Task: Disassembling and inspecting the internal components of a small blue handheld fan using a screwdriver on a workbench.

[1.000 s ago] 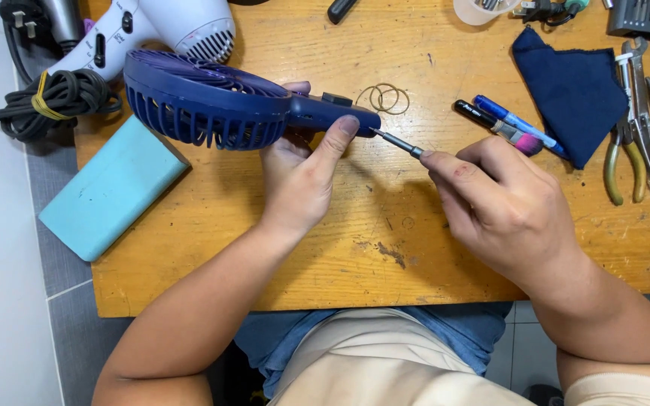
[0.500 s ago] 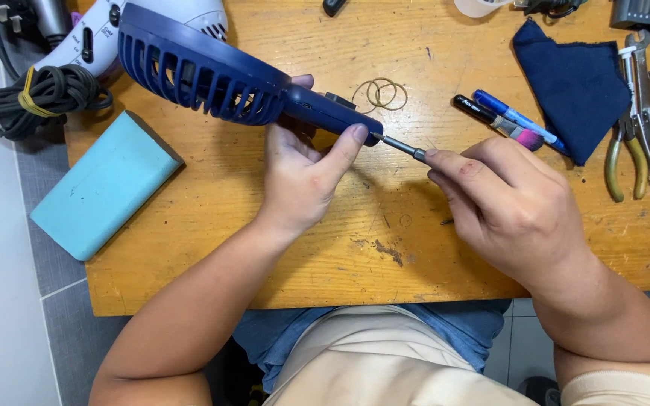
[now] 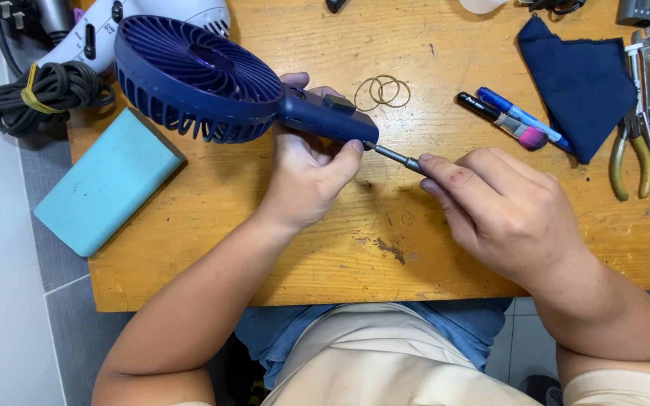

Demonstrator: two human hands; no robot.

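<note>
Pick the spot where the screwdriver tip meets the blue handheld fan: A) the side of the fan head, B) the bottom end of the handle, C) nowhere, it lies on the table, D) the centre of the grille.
B: the screwdriver in the right hand points into the bottom end of the fan handle, which the left hand grips.

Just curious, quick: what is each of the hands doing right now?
Left hand: closed around the blue fan handle.
Right hand: closed on the screwdriver.
</note>
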